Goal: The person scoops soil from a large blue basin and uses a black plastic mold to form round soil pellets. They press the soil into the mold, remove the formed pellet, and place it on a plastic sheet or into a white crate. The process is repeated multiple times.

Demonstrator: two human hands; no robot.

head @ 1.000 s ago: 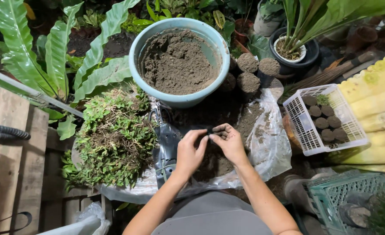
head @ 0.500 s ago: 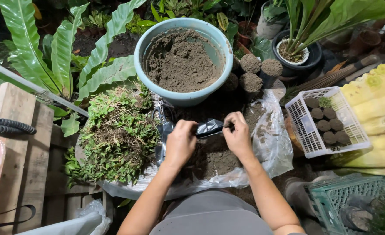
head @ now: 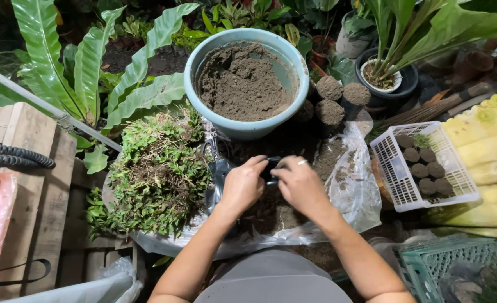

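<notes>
Blue basin of soil [head: 293, 120] at top centre, heap of green cuttings [head: 158, 174] left, white basket of soil plugs [head: 397, 179] right, green crate [head: 428, 264] bottom-right corner.

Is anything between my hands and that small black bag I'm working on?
No. The left hand and right hand both already grip the small black bag between them, above the soil-strewn plastic sheet; nothing visible intervenes.

The basin [head: 293, 115] looks like smooth pale-blue plastic, its soil [head: 243, 84] crumbly and matt. A thin, clear plastic sheet [head: 355, 191] — wrinkled, faintly glossy — lies beneath. The white basket [head: 397, 182] is plastic lattice; the planks [head: 40, 196] are rough bare wood.
</notes>
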